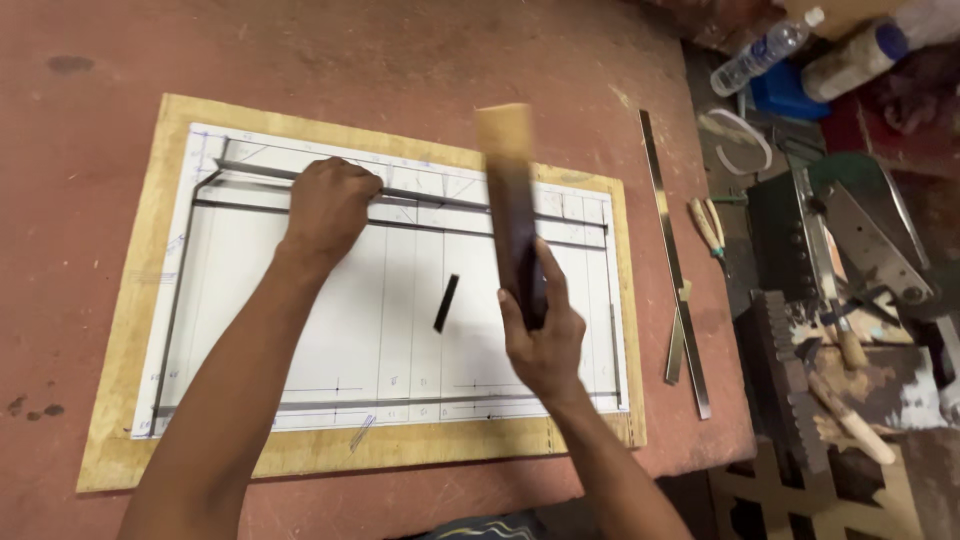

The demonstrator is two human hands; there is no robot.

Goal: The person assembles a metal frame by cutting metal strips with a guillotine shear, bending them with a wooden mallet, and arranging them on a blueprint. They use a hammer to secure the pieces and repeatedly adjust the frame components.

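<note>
A plywood board (115, 400) lies on a reddish table, with a white drawing sheet (330, 340) on top. Thin metal strips (400, 195) follow the drawn lines along the sheet's top and left side. My left hand (325, 205) is closed and presses down on the upper strip near the sheet's top left. My right hand (540, 335) grips a long wooden block (508, 190) with a dark side, raised upright above the sheet's centre right. A short dark metal piece (446, 302) lies loose on the sheet between my hands.
A long metal strip (672, 255) lies on the table right of the board, with small pliers (708, 225) beside it. Further right sit a dark metal tool (820, 240), wooden-handled tools (850, 400), plastic bottles (765, 50) and a blue container (785, 95).
</note>
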